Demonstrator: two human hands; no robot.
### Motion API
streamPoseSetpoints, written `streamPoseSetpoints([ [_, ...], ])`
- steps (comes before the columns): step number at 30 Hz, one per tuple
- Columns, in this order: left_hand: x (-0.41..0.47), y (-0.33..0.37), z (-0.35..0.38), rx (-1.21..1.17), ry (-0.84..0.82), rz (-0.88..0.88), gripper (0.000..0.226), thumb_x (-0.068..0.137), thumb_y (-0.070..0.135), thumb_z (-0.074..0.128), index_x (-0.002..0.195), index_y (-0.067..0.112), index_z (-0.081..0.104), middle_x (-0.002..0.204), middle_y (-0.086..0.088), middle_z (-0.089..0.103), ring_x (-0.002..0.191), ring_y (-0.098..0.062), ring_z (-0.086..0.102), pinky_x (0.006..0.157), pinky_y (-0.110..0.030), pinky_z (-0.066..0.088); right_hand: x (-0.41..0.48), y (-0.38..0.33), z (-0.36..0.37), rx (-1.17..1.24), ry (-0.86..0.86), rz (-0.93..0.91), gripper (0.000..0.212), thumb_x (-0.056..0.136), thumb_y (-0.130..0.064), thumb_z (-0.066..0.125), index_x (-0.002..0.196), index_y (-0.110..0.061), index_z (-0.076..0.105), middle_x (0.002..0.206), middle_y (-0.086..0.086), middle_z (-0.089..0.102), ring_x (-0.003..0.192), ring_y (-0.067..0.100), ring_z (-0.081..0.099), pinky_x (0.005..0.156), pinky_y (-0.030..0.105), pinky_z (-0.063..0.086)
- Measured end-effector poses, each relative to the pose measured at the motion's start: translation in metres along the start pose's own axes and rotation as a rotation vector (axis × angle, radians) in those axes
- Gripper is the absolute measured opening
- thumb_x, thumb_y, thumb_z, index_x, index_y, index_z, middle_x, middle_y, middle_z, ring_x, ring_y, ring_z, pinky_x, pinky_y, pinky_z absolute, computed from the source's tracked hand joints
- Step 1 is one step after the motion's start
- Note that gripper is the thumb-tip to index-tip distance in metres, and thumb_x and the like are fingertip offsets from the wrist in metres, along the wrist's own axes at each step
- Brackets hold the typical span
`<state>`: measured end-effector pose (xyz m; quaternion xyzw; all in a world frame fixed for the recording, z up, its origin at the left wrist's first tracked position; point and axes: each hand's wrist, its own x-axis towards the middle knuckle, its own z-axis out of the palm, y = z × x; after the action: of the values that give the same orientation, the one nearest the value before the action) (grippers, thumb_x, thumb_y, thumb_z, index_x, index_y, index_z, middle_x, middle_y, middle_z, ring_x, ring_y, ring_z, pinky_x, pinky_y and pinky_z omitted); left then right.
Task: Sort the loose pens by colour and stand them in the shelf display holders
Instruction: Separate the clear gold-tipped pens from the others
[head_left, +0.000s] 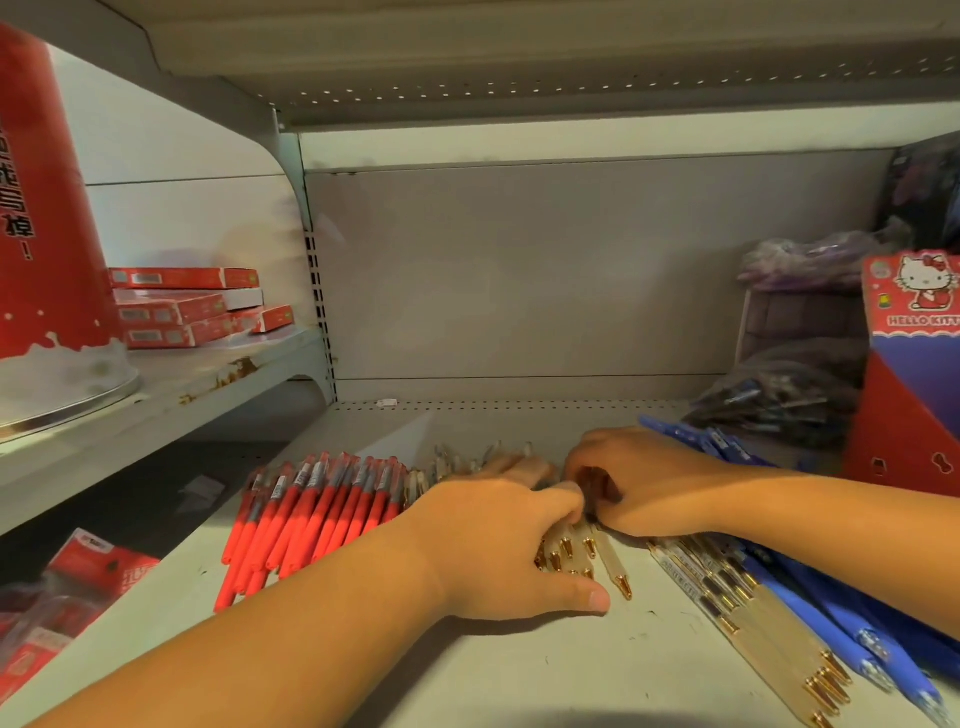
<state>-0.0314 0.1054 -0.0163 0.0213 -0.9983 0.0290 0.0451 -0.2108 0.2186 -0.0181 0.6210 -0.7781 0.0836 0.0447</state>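
Near right on the shelf (467, 670), clear gold-tipped pens (769, 644) lie beside blue pens (831, 636). The left hand (498, 540) rests on the middle bundle (610, 558) of clear pens, fingers straight. Red pens (311, 514) lie in a row to its left. The right hand (649, 483) touches the same bundle, fingers curled; whether they grip anything cannot be told. A display box (914, 374) stands far right.

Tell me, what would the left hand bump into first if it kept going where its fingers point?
Probably the right hand: the left hand lies over the clear pens, fingertips nearly meeting it, though depth is unclear.
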Motion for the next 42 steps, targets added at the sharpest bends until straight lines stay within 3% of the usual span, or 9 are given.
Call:
streamPoseSetpoints([
  [3, 0.000, 0.000, -0.001, 0.024, 0.032, -0.020, 0.052, 0.078, 0.084, 0.046, 0.099, 0.038, 0.031, 0.110, 0.011, 0.041, 0.096, -0.012, 0.038, 0.079, -0.035, 0.043, 0.010, -0.005, 0.005, 0.076, -0.061, 0.099, 0.016, 0.085, -0.019, 0.065, 0.101, -0.024, 0.062, 0.097, -0.009, 0.054, 0.091, 0.011, 0.055, 0.084, 0.032, 0.051],
  [11, 0.005, 0.007, 0.008, 0.045, -0.126, -0.008, 0.063, 0.085, 0.082, 0.032, 0.142, 0.061, 0.017, 0.152, -0.002, 0.033, 0.126, -0.032, 0.050, 0.102, -0.047, 0.045, -0.014, 0.007, -0.023, 0.089, -0.087, 0.235, 0.008, 0.091, -0.036, 0.061, 0.096, -0.030, 0.061, 0.092, -0.014, 0.062, 0.083, 0.005, 0.058, 0.072, 0.022, 0.049],
  [15, 0.007, 0.009, 0.008, 0.043, -0.135, -0.011, 0.060, 0.086, 0.080, 0.033, 0.141, 0.059, 0.021, 0.159, 0.001, 0.023, 0.132, -0.034, 0.045, 0.105, -0.047, 0.043, -0.033, 0.009, -0.044, 0.087, -0.230, 0.383, 0.040, 0.088, -0.042, 0.061, 0.097, -0.003, 0.067, 0.068, -0.002, 0.060, 0.060, 0.013, 0.054, 0.057, 0.020, 0.043],
  [18, 0.008, 0.010, 0.007, 0.059, -0.139, -0.016, 0.059, 0.086, 0.081, 0.031, 0.139, 0.059, 0.022, 0.159, 0.002, 0.024, 0.133, -0.033, 0.044, 0.104, -0.049, 0.043, -0.048, -0.002, -0.048, 0.022, -0.375, 0.477, 0.054, 0.086, -0.058, 0.059, 0.090, -0.006, 0.071, 0.060, -0.001, 0.071, 0.047, 0.011, 0.061, 0.044, 0.016, 0.045],
  [25, 0.008, 0.011, 0.010, 0.064, -0.133, -0.029, 0.061, 0.084, 0.084, 0.026, 0.140, 0.060, 0.020, 0.159, -0.001, 0.024, 0.133, -0.036, 0.043, 0.106, -0.051, 0.042, -0.065, -0.020, -0.055, 0.054, -0.508, 0.520, 0.054, 0.076, -0.065, 0.070, 0.076, -0.012, 0.061, 0.064, 0.002, 0.069, 0.053, 0.014, 0.066, 0.059, 0.024, 0.059],
  [32, 0.007, 0.011, 0.008, 0.061, -0.149, -0.038, 0.064, 0.083, 0.085, 0.025, 0.142, 0.060, 0.018, 0.163, 0.002, 0.015, 0.138, -0.036, 0.040, 0.109, -0.052, 0.040, -0.064, -0.044, -0.047, 0.042, -0.550, 0.541, 0.063, 0.080, -0.048, 0.070, 0.122, -0.009, 0.045, 0.090, -0.001, 0.056, 0.061, 0.017, 0.065, 0.047, 0.021, 0.051],
  [35, 0.006, 0.014, 0.007, 0.067, -0.152, -0.047, 0.063, 0.084, 0.083, 0.026, 0.142, 0.060, 0.019, 0.162, 0.001, 0.017, 0.134, -0.037, 0.044, 0.107, -0.051, 0.042, -0.060, -0.051, -0.036, -0.048, -0.560, 0.547, 0.090, 0.083, -0.051, 0.059, 0.151, -0.014, 0.013, 0.091, 0.001, 0.058, 0.065, 0.018, 0.066, 0.055, 0.027, 0.055],
  [38, 0.005, 0.016, 0.006, 0.073, -0.151, -0.058, 0.061, 0.085, 0.082, 0.028, 0.142, 0.059, 0.021, 0.161, 0.000, 0.019, 0.131, -0.038, 0.046, 0.105, -0.050, 0.044, -0.054, -0.054, -0.022, -0.157, -0.549, 0.501, 0.084, 0.092, -0.041, 0.046, 0.154, -0.014, -0.003, 0.088, 0.008, 0.065, 0.072, 0.024, 0.067, 0.071, 0.037, 0.057],
  [42, 0.003, 0.016, 0.003, 0.072, -0.150, -0.058, 0.060, 0.086, 0.080, 0.030, 0.142, 0.059, 0.022, 0.160, -0.003, 0.022, 0.129, -0.037, 0.049, 0.104, -0.049, 0.045, -0.041, -0.042, -0.022, -0.079, -0.555, 0.552, 0.073, 0.098, -0.025, 0.040, 0.152, -0.006, -0.004, 0.090, 0.015, 0.064, 0.055, 0.022, 0.060, 0.056, 0.034, 0.054],
])
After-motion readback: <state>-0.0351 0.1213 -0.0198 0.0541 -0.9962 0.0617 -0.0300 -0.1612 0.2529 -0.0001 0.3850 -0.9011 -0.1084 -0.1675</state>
